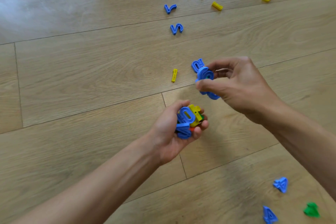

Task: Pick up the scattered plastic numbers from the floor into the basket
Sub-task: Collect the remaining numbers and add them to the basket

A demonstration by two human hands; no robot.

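Blue numbers (205, 76): pinched between the thumb and curled fingers of the right hand (240, 89), lifted off the wooden floor (91, 78), just above the left hand (169, 134).
Left hand: cupped palm-up, fingers curled round a clutch of numbers (189, 120) (blue, yellow, a bit of green and red).
Step in hand: likely passing the blue pieces into that clutch. Lower them right into the palm before letting go, since the heap looks full and could spill.
Nearest on the floor: a blue piece (197, 64) just beyond the right fingertips; a yellow 1 (174, 75) beside it, ahead of the left hand.
Farther out: a blue 5 (176, 28) and blue 7 (170, 8) well ahead of both hands; a blue 4 (281, 184) by the right forearm.
Basket: not in view.
Writing: no brand or label (only the digits' own shapes).
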